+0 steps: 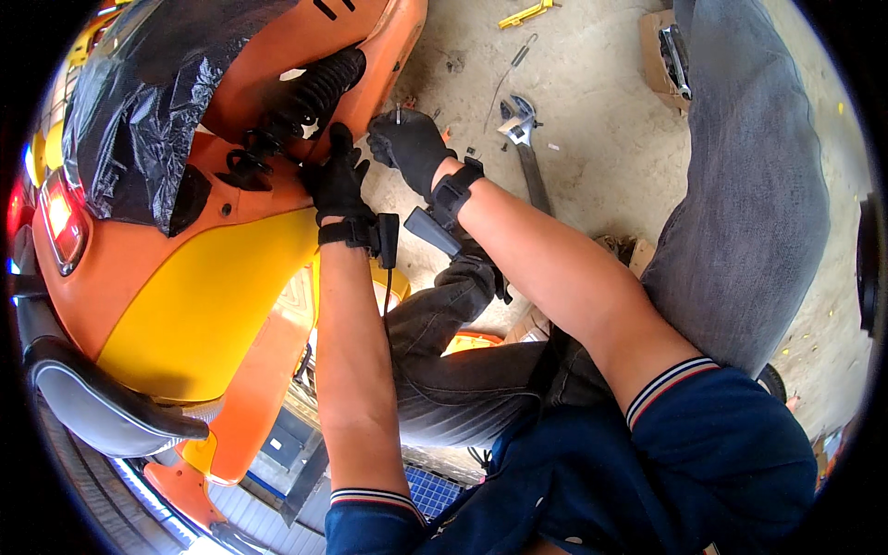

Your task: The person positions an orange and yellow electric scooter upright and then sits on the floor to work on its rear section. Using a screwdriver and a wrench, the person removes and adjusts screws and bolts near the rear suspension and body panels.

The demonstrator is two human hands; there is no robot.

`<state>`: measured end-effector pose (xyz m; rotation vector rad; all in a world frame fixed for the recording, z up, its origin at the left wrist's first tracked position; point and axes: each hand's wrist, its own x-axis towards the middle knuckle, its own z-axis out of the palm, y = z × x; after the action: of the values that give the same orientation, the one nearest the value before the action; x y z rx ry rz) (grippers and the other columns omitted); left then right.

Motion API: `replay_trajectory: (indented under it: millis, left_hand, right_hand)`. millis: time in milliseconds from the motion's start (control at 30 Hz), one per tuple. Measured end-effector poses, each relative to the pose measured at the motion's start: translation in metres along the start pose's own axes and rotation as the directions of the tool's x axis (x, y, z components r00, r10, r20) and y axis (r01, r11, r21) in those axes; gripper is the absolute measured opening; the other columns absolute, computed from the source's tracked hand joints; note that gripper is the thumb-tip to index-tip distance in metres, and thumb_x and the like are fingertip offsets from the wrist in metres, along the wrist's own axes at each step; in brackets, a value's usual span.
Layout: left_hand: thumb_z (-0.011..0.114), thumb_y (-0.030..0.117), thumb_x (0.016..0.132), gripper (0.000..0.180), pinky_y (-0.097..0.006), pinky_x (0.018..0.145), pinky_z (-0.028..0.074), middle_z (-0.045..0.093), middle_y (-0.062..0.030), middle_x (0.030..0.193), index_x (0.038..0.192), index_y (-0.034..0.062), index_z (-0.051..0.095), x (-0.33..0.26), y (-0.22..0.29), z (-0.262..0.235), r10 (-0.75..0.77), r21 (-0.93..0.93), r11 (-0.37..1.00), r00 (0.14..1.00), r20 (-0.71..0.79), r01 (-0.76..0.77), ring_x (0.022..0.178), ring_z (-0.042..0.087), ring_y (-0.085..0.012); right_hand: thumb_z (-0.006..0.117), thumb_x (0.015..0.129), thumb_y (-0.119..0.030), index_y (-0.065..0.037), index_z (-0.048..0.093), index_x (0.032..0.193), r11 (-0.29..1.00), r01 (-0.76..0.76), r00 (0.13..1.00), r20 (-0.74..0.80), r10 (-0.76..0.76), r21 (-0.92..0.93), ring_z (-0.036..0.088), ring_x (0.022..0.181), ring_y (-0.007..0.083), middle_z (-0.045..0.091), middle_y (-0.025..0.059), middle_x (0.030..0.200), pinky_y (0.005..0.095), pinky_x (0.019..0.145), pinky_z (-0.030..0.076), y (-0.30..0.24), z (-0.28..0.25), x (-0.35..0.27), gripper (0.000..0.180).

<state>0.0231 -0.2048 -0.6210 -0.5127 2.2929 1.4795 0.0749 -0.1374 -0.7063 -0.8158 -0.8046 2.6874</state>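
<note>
My left hand, in a black glove, is at the orange body panel just below a black coil-spring shock absorber. Its fingers are stretched and apart, though some tips are hidden against the panel. Close by on the right, my gloved right hand is closed in a fist. A thin metal piece pokes out at its top; the rest is covered by the fingers. Both wrists wear black straps with small dark modules. The panel belongs to an orange vehicle with a yellow side cover.
Black plastic wrap covers the seat, near a red tail light. On the concrete floor lie an adjustable wrench, a small spring with a long wire and a yellow part. A cardboard box holds metal tools beside my grey-trousered leg.
</note>
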Motion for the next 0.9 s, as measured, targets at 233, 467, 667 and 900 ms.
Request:
replay_trajectory:
  millis: [233,467,667,900]
  left_hand:
    - [0.079,0.03,0.075,0.087,-0.045,0.081,0.051,0.048,-0.0175,0.124,0.137,0.0068,0.022,0.019,-0.015,-0.015,-0.006,-0.065,0.998,1.0,0.012,0.007,0.107,0.054,-0.0353]
    - [0.072,0.041,0.081,0.081,-0.035,0.081,0.053,0.05,-0.0152,0.125,0.139,0.0035,0.028,-0.005,-0.001,-0.002,0.007,0.025,1.0,1.0,-0.011,-0.007,0.105,0.057,-0.0292]
    - [0.074,0.04,0.079,0.083,-0.036,0.082,0.052,0.048,-0.0152,0.128,0.138,0.0041,0.029,-0.01,0.005,0.008,0.022,0.003,1.0,1.0,-0.008,-0.022,0.108,0.055,-0.029]
    - [0.075,0.043,0.076,0.087,-0.035,0.075,0.051,0.05,-0.0157,0.124,0.139,0.0036,0.029,0.0,-0.004,0.01,0.03,0.024,0.999,0.999,-0.042,-0.029,0.098,0.059,-0.0276]
  right_hand:
    - [0.064,0.072,-0.015,-0.007,0.06,0.071,0.944,-0.266,0.962,-0.004,0.272,0.197,0.061,0.06,0.0299,0.061,0.0141,0.065,0.0407,0.055,0.047,-0.017,0.008,-0.006,0.01]
    - [0.063,0.074,-0.016,-0.006,0.061,0.071,0.995,0.024,0.999,0.046,-0.019,-0.094,0.06,0.057,0.0265,0.06,0.0128,0.063,0.0382,0.054,0.046,0.008,-0.01,0.015,0.011]
    - [0.059,0.077,-0.016,-0.008,0.06,0.07,0.956,0.244,0.961,0.176,-0.215,-0.164,0.058,0.055,0.0201,0.058,0.0085,0.06,0.0319,0.051,0.043,0.028,-0.023,0.034,0.011]
    - [0.061,0.084,-0.015,-0.005,0.06,0.082,0.978,-0.195,0.948,0.27,0.168,0.077,0.059,0.065,0.0158,0.061,0.0063,0.074,0.0269,0.059,0.047,0.008,-0.039,0.034,0.009]
